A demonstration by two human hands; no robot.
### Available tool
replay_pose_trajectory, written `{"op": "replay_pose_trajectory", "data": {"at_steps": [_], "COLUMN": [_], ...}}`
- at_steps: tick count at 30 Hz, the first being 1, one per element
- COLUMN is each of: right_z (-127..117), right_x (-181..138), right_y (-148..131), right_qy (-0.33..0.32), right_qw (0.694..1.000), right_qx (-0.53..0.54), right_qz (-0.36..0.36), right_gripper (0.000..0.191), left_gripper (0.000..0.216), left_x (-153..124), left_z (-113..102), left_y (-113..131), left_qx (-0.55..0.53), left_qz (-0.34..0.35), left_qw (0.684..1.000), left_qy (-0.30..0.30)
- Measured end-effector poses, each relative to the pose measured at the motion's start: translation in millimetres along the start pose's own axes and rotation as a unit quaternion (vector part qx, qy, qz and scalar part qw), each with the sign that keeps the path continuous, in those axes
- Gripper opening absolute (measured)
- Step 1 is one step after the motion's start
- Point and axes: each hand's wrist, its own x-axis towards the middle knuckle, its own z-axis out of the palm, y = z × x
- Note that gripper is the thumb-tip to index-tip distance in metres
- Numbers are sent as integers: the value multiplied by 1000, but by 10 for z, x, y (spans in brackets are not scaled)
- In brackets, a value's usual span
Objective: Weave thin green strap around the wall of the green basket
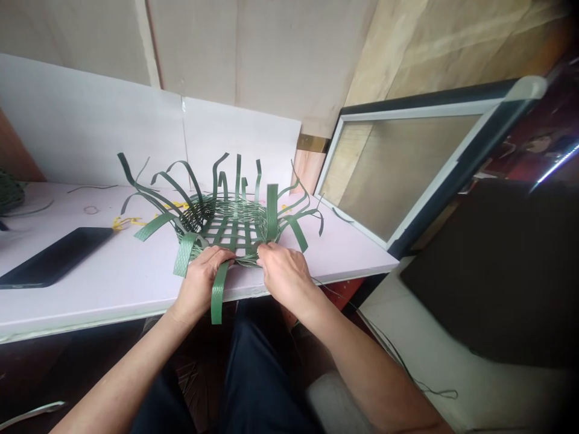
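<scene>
A half-woven green basket sits at the front edge of the table, its open lattice bottom showing inside the woven wall. Wide green straps stand up or curl outward all round its rim. My left hand grips the near rim on the left, fingers closed over it beside a strap that hangs down past the table edge. On the near right rim, my right hand is closed with thumb and fingers pinching the weave. Exactly which strand lies under the fingertips is hidden.
A dark phone lies on the pale table at left, with a yellow strap near it. A framed screen leans at the right end. Thin green cord trails down on the right.
</scene>
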Motion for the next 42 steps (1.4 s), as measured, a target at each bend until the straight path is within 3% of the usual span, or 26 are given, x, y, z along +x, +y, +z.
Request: {"op": "replay_pose_trajectory", "data": {"at_steps": [10, 14, 16, 21, 24, 27, 34, 39, 42], "right_z": [121, 180, 216, 421, 524, 573, 704, 591, 442], "right_x": [61, -22, -108, -283, -310, -289, -188, -265, -270], "right_y": [51, 53, 56, 59, 26, 0, 83, 32, 12], "right_qy": [103, 224, 249, 231, 264, 293, 274, 237, 254], "right_qw": [994, 973, 965, 968, 955, 940, 954, 968, 960], "right_qx": [0, -42, -42, -20, -51, -86, -98, -30, -33], "right_qz": [31, -31, -65, -101, -130, -152, -78, -79, -111], "right_gripper": [16, 21, 26, 19, 29, 27, 24, 24, 24], "left_gripper": [14, 15, 16, 16, 17, 17, 15, 16, 20], "left_x": [28, 28, 29, 42, 52, 56, 46, 45, 48], "left_z": [-5, -9, -15, -24, -26, -30, -13, -28, -74], "left_y": [2, 17, 25, 38, 42, 45, 23, 45, 71], "left_qx": [15, 15, 15, 17, 20, 20, 16, 24, 44], "left_qz": [-8, -26, -34, -41, -44, -40, -36, -36, -31], "left_qw": [1000, 999, 999, 999, 999, 999, 999, 999, 998], "left_qy": [4, 9, 4, 5, 4, 3, 12, 6, -16]}}
